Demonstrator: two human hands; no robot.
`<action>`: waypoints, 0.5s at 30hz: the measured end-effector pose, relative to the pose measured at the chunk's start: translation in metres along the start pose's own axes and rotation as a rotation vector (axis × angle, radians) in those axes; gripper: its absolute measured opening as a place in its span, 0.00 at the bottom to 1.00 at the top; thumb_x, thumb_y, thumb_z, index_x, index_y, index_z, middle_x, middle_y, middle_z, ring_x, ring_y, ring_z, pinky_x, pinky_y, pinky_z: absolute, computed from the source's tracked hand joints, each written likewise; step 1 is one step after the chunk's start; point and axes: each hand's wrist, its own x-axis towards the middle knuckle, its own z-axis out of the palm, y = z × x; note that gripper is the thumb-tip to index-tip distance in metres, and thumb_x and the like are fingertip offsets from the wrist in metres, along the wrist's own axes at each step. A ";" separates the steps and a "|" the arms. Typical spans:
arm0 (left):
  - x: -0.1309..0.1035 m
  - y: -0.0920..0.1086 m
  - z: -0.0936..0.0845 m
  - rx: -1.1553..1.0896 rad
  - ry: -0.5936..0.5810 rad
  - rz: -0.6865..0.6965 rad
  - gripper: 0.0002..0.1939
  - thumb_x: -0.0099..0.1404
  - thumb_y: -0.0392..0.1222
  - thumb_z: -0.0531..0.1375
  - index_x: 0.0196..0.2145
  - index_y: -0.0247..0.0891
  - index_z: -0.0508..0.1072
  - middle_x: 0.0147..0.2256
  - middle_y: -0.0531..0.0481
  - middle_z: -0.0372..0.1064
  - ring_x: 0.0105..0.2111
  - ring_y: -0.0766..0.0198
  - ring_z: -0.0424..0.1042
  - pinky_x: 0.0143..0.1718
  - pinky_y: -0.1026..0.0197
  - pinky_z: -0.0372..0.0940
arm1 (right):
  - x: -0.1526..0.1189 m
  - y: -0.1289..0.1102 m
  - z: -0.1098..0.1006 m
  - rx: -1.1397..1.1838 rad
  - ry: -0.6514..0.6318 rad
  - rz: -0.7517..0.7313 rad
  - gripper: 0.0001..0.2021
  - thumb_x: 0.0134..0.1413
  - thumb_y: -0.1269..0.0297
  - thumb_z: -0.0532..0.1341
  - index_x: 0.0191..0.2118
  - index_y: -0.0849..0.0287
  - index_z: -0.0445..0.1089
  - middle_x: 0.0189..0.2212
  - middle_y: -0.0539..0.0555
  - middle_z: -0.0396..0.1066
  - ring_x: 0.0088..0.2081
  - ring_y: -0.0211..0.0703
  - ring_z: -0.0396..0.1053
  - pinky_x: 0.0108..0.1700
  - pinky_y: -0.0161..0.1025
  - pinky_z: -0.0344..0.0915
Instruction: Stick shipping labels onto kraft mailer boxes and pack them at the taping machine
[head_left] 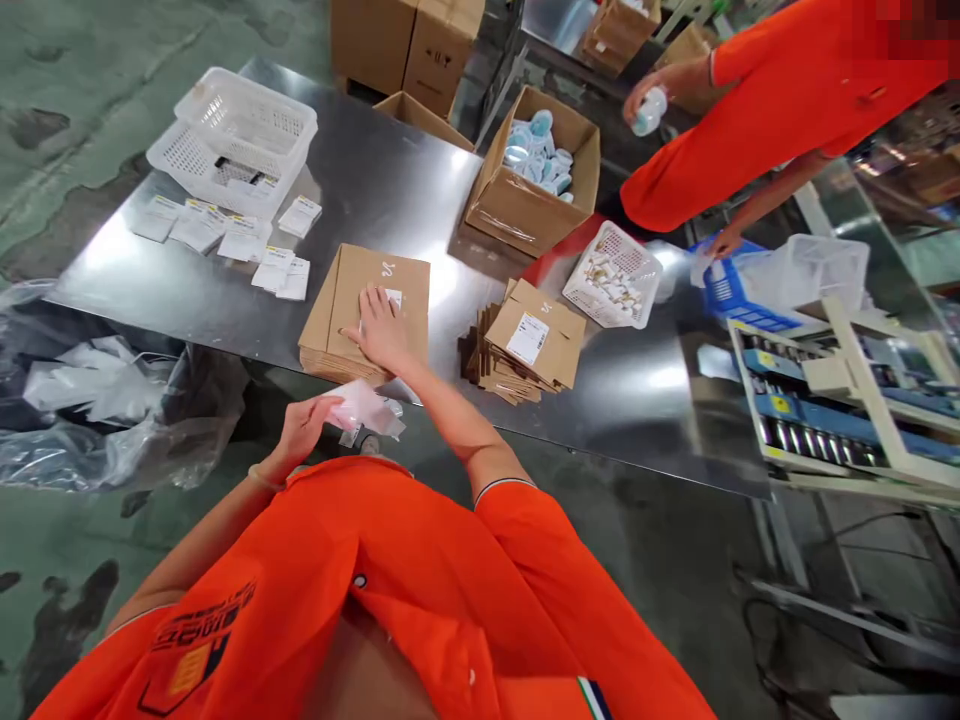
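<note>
My right hand [381, 328] lies flat with its fingers spread on a stack of folded-flat cardboard boxes [337, 330]. Its fingertips touch a white label [394, 298] on the top box, which they partly cover. Just off the table's front edge, my left hand [304, 428] pinches a thin pinkish-white sheet [364, 408], perhaps label backing paper. To the right of this stack sits a less tidy pile of flat cardboard boxes [551, 325]; a white printed label [528, 338] shows on its top one.
White baskets [247, 110], small stacks of printed cards [244, 238], a carton of pale blue-and-white items [517, 215] and a basket of small parts [615, 270] stand on the metal table [375, 160]. A plastic bag of paper scraps [105, 385] is at left. A co-worker [757, 110] works opposite.
</note>
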 end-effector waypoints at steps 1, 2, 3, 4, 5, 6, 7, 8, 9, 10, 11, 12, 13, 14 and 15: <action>0.012 0.011 0.001 0.061 0.032 0.050 0.23 0.66 0.61 0.68 0.46 0.40 0.87 0.41 0.41 0.84 0.44 0.46 0.82 0.53 0.51 0.74 | 0.000 -0.003 0.004 -0.004 -0.057 -0.024 0.37 0.75 0.47 0.62 0.77 0.66 0.60 0.79 0.73 0.54 0.81 0.66 0.47 0.80 0.64 0.49; 0.026 0.022 0.004 0.129 0.071 0.086 0.24 0.66 0.58 0.69 0.52 0.39 0.86 0.39 0.42 0.84 0.42 0.47 0.81 0.53 0.51 0.73 | 0.002 -0.003 0.007 -0.006 -0.088 -0.020 0.36 0.75 0.47 0.61 0.77 0.66 0.60 0.79 0.73 0.54 0.81 0.65 0.47 0.81 0.64 0.47; 0.040 0.032 0.007 0.197 0.110 0.101 0.27 0.65 0.55 0.70 0.56 0.36 0.84 0.36 0.43 0.82 0.39 0.47 0.80 0.53 0.51 0.73 | 0.005 0.001 0.008 -0.006 -0.091 0.007 0.36 0.76 0.47 0.60 0.77 0.66 0.60 0.79 0.73 0.54 0.82 0.65 0.47 0.81 0.65 0.46; 0.054 0.039 0.010 0.265 0.137 0.100 0.29 0.64 0.52 0.70 0.59 0.34 0.83 0.32 0.44 0.80 0.38 0.46 0.79 0.53 0.50 0.72 | 0.009 0.008 0.008 -0.003 -0.068 0.056 0.34 0.77 0.48 0.58 0.77 0.66 0.60 0.79 0.73 0.54 0.82 0.65 0.47 0.81 0.66 0.45; 0.065 0.045 0.012 0.323 0.151 0.090 0.31 0.64 0.50 0.70 0.61 0.32 0.82 0.30 0.44 0.78 0.37 0.45 0.79 0.54 0.48 0.72 | 0.012 0.018 0.006 0.005 -0.022 0.130 0.33 0.78 0.50 0.56 0.77 0.67 0.60 0.79 0.74 0.54 0.81 0.65 0.48 0.80 0.68 0.46; 0.074 0.048 0.015 0.373 0.151 0.077 0.31 0.65 0.48 0.69 0.61 0.30 0.81 0.29 0.44 0.77 0.38 0.44 0.79 0.55 0.47 0.71 | 0.014 0.030 0.004 0.023 0.036 0.222 0.32 0.79 0.51 0.55 0.77 0.67 0.60 0.78 0.75 0.55 0.80 0.66 0.51 0.79 0.69 0.47; 0.079 0.050 0.017 0.407 0.137 0.063 0.30 0.65 0.47 0.69 0.62 0.30 0.82 0.29 0.44 0.76 0.39 0.43 0.80 0.56 0.47 0.71 | 0.013 0.043 0.001 0.055 0.093 0.324 0.31 0.79 0.52 0.55 0.76 0.68 0.61 0.77 0.77 0.58 0.79 0.67 0.55 0.78 0.70 0.51; 0.082 0.050 0.020 0.420 0.107 0.054 0.30 0.65 0.47 0.68 0.62 0.30 0.82 0.29 0.43 0.77 0.40 0.42 0.80 0.56 0.46 0.71 | 0.008 0.056 -0.003 0.101 0.133 0.426 0.31 0.78 0.53 0.56 0.75 0.68 0.62 0.74 0.78 0.62 0.76 0.68 0.61 0.75 0.70 0.55; 0.082 0.049 0.022 0.411 0.066 0.050 0.31 0.64 0.47 0.69 0.62 0.31 0.82 0.29 0.44 0.77 0.41 0.42 0.80 0.57 0.46 0.71 | 0.001 0.069 -0.006 0.153 0.156 0.518 0.30 0.77 0.54 0.57 0.73 0.68 0.64 0.70 0.78 0.67 0.72 0.67 0.67 0.73 0.69 0.61; 0.080 0.047 0.024 0.375 0.017 0.055 0.32 0.63 0.48 0.70 0.62 0.32 0.82 0.29 0.44 0.77 0.42 0.43 0.80 0.57 0.47 0.71 | -0.009 0.083 -0.011 0.200 0.171 0.594 0.28 0.76 0.55 0.58 0.72 0.67 0.66 0.66 0.77 0.72 0.67 0.66 0.71 0.70 0.66 0.65; 0.076 0.046 0.025 0.308 -0.035 0.068 0.34 0.61 0.49 0.71 0.63 0.33 0.82 0.30 0.45 0.78 0.43 0.43 0.81 0.57 0.48 0.72 | -0.021 0.097 -0.017 0.229 0.192 0.651 0.26 0.75 0.57 0.59 0.70 0.67 0.68 0.62 0.75 0.76 0.64 0.64 0.75 0.68 0.63 0.69; 0.072 0.045 0.026 0.216 -0.081 0.086 0.36 0.60 0.50 0.72 0.64 0.35 0.82 0.33 0.45 0.81 0.46 0.45 0.81 0.58 0.49 0.72 | -0.035 0.113 -0.026 0.231 0.232 0.698 0.24 0.75 0.59 0.59 0.68 0.66 0.69 0.60 0.73 0.78 0.61 0.63 0.76 0.66 0.60 0.71; 0.068 0.043 0.026 0.116 -0.116 0.100 0.37 0.59 0.52 0.74 0.64 0.37 0.82 0.37 0.44 0.83 0.49 0.46 0.81 0.59 0.50 0.72 | -0.050 0.130 -0.039 0.201 0.294 0.733 0.22 0.75 0.60 0.58 0.66 0.66 0.71 0.58 0.71 0.79 0.60 0.61 0.77 0.65 0.58 0.71; 0.064 0.042 0.024 0.028 -0.136 0.100 0.36 0.58 0.54 0.75 0.62 0.38 0.83 0.42 0.43 0.84 0.52 0.46 0.80 0.59 0.51 0.73 | -0.066 0.148 -0.055 0.143 0.370 0.742 0.21 0.75 0.61 0.57 0.65 0.66 0.72 0.57 0.71 0.79 0.59 0.60 0.77 0.64 0.57 0.72; 0.060 0.040 0.021 -0.036 -0.145 0.081 0.34 0.57 0.56 0.75 0.58 0.38 0.85 0.45 0.41 0.85 0.53 0.46 0.80 0.59 0.51 0.73 | -0.081 0.167 -0.075 0.074 0.450 0.744 0.20 0.75 0.61 0.56 0.63 0.66 0.73 0.55 0.72 0.79 0.59 0.61 0.77 0.64 0.57 0.72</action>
